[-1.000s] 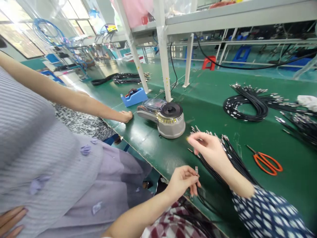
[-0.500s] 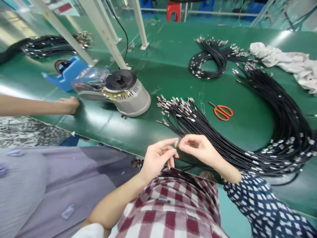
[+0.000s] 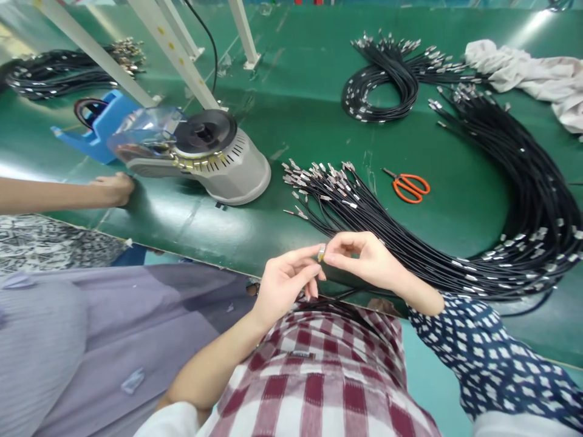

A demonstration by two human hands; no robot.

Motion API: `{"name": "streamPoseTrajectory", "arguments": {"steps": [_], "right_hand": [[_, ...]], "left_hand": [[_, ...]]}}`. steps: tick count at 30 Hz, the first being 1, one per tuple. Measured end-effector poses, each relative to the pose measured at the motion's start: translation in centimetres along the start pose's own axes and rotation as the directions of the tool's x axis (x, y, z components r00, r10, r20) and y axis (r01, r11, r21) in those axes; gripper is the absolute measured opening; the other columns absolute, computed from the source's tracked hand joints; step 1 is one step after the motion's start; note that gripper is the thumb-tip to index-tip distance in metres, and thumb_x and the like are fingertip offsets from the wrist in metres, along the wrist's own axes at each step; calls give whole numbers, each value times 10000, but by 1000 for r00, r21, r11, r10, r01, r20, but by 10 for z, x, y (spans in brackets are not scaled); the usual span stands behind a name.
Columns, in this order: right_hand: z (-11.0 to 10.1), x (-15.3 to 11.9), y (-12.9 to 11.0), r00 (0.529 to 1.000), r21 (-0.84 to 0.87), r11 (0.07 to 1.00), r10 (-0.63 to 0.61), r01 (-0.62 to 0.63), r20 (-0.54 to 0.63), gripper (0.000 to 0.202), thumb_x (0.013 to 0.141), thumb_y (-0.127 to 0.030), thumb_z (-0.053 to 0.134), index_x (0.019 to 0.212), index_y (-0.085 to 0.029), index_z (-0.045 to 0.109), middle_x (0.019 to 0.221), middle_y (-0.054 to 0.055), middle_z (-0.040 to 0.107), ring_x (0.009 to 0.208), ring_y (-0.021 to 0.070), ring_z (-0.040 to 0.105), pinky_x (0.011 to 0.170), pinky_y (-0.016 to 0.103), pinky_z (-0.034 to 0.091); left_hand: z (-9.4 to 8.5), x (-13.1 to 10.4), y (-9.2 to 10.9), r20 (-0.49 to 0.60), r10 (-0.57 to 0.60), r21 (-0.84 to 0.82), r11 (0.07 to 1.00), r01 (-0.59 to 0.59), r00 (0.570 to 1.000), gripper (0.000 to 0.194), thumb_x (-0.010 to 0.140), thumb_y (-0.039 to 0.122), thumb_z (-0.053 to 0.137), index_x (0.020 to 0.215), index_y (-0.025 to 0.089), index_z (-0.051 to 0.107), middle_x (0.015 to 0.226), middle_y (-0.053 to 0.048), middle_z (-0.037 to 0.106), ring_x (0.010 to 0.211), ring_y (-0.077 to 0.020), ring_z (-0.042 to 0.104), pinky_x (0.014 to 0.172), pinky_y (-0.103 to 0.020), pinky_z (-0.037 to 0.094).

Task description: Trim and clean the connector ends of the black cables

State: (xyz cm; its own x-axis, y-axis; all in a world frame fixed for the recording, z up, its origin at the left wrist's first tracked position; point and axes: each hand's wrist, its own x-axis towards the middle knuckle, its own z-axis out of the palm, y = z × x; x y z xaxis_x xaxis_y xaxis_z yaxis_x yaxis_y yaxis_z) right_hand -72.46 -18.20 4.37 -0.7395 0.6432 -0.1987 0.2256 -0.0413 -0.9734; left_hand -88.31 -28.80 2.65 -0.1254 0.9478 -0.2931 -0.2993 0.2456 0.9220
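Note:
Near the table's front edge, my left hand [image 3: 289,280] and my right hand [image 3: 364,258] meet at the fingertips. Between them is a small silvery connector [image 3: 321,252] with a bit of yellow on it. My left thumb and forefinger are close around the connector, and my right thumb and forefinger pinch at its right side. Just beyond my hands lies a bundle of black cables [image 3: 392,237], its metal-tipped ends spread to the left. Whether a cable joins the connector is hidden by my fingers.
Orange-handled scissors [image 3: 411,187] lie behind the cables. A coiled cable bundle [image 3: 387,100] and a white cloth [image 3: 519,67] are farther back. Left stand a grey round machine [image 3: 228,164] and a blue tape dispenser [image 3: 100,124]. A person's fist [image 3: 119,188] rests on the table.
The view has tilted down and shifted a little, so the table items appear higher. My hands remain together at the connector, with my right fingertips slightly closer to my left.

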Motion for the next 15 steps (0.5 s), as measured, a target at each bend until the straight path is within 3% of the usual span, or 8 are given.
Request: {"name": "streamPoseTrajectory", "arguments": {"steps": [8, 12, 15], "right_hand": [[7, -2, 1, 998, -36, 999, -13, 11, -67, 231, 827, -377, 673, 753, -158, 678, 634, -9, 606, 580, 105, 497, 543, 225, 415], [13, -2, 3, 991, -75, 997, -37, 27, -131, 205, 842, -338, 640, 743, -160, 664, 624, -10, 608, 565, 102, 495, 529, 224, 401], [12, -1, 5, 995, -29, 999, -26, 23, -99, 234, 832, -375, 655, 751, -156, 668, 657, 1, 631, 589, 109, 520, 556, 228, 427]], "left_hand": [[0, -1, -3, 2, 24, 14, 1000, -24, 1000, 334, 822, 246, 713, 1146, 163, 697, 689, -5, 691, 446, -92, 596, 431, -203, 498], [3, 4, -10, -66, 73, -8, 997, -74, 995, 262, 828, 263, 715, 1066, 155, 708, 636, -1, 682, 430, -88, 569, 423, -201, 488], [3, 9, -13, -94, 95, -37, 994, -99, 991, 220, 836, 276, 708, 1016, 150, 713, 616, 4, 666, 445, -84, 552, 426, -195, 480]]}}
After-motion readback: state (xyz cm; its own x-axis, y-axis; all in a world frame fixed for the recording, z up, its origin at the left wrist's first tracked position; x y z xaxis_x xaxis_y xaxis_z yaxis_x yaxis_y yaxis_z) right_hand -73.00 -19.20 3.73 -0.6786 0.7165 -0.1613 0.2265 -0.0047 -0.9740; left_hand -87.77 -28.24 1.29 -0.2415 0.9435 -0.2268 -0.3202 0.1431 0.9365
